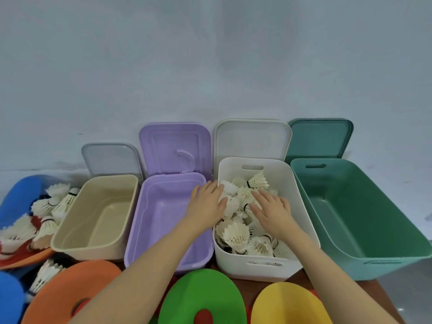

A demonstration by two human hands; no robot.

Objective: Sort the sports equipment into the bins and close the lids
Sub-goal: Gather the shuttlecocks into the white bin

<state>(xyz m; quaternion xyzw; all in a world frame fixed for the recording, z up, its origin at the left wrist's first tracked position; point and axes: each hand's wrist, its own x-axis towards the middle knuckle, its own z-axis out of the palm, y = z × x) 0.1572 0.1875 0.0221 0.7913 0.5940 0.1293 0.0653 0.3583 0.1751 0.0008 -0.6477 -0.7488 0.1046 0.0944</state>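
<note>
A white bin [304, 220] in the middle right holds a heap of white shuttlecocks [236, 235]. My left hand [208, 202] lies flat over the bin's left rim, fingers spread on the shuttlecocks. My right hand [273, 211] presses flat on the heap inside the bin. To the left stand a purple bin [149, 230] and a beige bin [70, 230], to the right a green bin [374, 230]; all three hold nothing. Each bin's lid stands open behind it. More shuttlecocks [49, 206] lie loose at the far left.
Flat foam discs lie along the near edge: orange [70, 284], green [205, 291], yellow [287, 302], and blue [9, 300]. Another blue disc [21, 195] and a red one sit under the loose shuttlecocks at left. A pale wall rises behind the bins.
</note>
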